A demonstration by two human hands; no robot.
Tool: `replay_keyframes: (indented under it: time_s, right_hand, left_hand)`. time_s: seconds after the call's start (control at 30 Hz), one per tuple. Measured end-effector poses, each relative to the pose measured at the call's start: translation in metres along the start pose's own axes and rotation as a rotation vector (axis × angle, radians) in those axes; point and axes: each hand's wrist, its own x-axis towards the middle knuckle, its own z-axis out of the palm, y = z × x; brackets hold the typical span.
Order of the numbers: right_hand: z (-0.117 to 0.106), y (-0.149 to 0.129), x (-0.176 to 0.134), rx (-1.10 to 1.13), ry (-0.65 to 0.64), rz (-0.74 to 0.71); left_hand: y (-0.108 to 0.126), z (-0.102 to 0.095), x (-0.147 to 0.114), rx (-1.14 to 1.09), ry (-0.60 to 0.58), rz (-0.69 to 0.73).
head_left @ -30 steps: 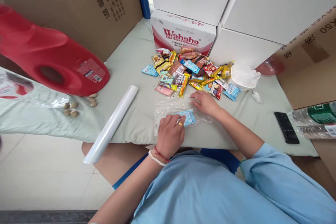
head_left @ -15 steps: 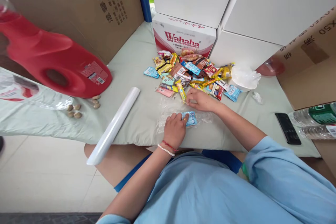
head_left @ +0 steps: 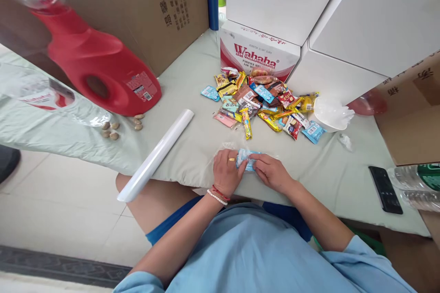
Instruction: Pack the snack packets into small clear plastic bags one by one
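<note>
Near the table's front edge a blue snack packet (head_left: 243, 157) lies in crumpled clear plastic film (head_left: 223, 146). My left hand (head_left: 226, 170), with a ring and wrist bands, is closed over the left side of the packet, its thumb on the film. From the right, my right hand (head_left: 274, 172) pinches at the packet's right side, fingers bent and close together. Just beyond both hands a yellow snack stick (head_left: 246, 123) lies at the front of a pile of wrapped snacks (head_left: 256, 96). The undersides of my fingers are hidden.
A white roll (head_left: 156, 155) juts over the front edge at left, near a red jug (head_left: 103, 71) and several nuts (head_left: 110, 130). Behind the snacks stands a Wahaha box (head_left: 259, 52). To the right are a white bowl (head_left: 329, 114), a phone (head_left: 385, 190) and plastic bottles (head_left: 412, 178).
My right hand has left the yellow stick at the pile and come back toward me onto the blue packet. My left hand has stayed at the packet. The view has shifted slightly.
</note>
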Motion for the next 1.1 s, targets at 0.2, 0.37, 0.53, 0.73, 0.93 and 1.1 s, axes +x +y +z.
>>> replay_keyframes:
  time_s: [0.2,0.37,0.53,0.73,0.93,1.1]
  right_hand:
    - [-0.003,-0.001,0.006,-0.151,-0.138,-0.08]
    - [-0.009,-0.001,0.0,-0.175,-0.074,0.043]
    - [-0.025,0.001,-0.012,-0.175,-0.073,0.316]
    - [-0.039,-0.005,-0.034,-0.223,-0.09,0.305]
    - [-0.068,-0.014,-0.068,0.153,-0.403,0.192]
    - [-0.078,-0.02,-0.024,0.165,0.053,0.197]
  left_hand:
    - [0.007,-0.012,0.015,0.094,0.026,0.316]
    - [0.0,-0.016,0.026,0.025,-0.13,0.349]
    - [-0.009,-0.013,0.015,0.015,-0.132,0.381]
    - [-0.012,-0.009,0.006,-0.002,-0.125,0.502]
    - [-0.012,-0.007,0.005,-0.019,-0.224,0.44]
    - [-0.01,-0.009,0.006,-0.015,-0.227,0.456]
